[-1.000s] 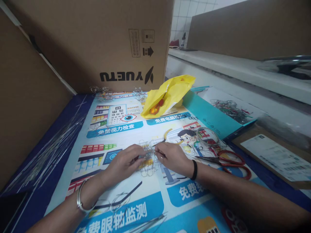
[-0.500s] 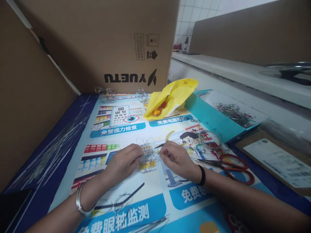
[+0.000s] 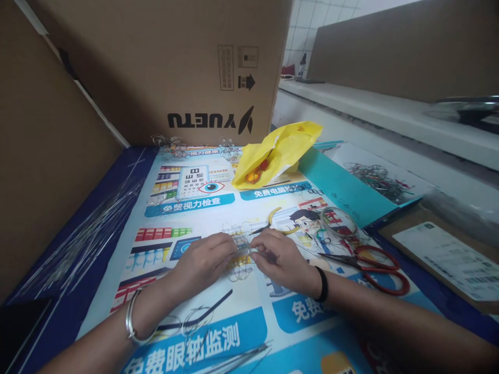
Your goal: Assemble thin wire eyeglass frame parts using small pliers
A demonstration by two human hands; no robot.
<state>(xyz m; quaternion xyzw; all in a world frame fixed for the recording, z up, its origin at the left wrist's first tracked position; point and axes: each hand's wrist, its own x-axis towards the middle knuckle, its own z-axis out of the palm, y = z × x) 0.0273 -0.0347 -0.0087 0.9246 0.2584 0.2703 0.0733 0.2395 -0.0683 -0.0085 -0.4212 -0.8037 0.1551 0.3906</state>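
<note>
Between my two hands is a piece of thin silvery wire bent into several petal-like loops (image 3: 239,272). My left hand (image 3: 212,257) is closed on the left side of these loops, its fingertips pinched together. From the right, my right hand (image 3: 278,257) pinches at the wire's right side with thumb and index finger; exactly what strand lies between them is too fine to make out. Just beyond my right hand lie yellow-handled pliers (image 3: 276,214). To the right of my right wrist are scissors with red handles (image 3: 384,259), blades pointing left.
A yellow bag (image 3: 278,156) stands at the back before a large cardboard box (image 3: 156,62). Straight wires (image 3: 86,234) lie along the left side. A wire coil (image 3: 339,221) sits right of the pliers. A tray of wire pieces (image 3: 376,179) and a labelled parcel (image 3: 448,254) are at right.
My right hand has moved slightly left, closer to my left hand, with its thumb and index finger now at the wire loops. The view has shifted a little.
</note>
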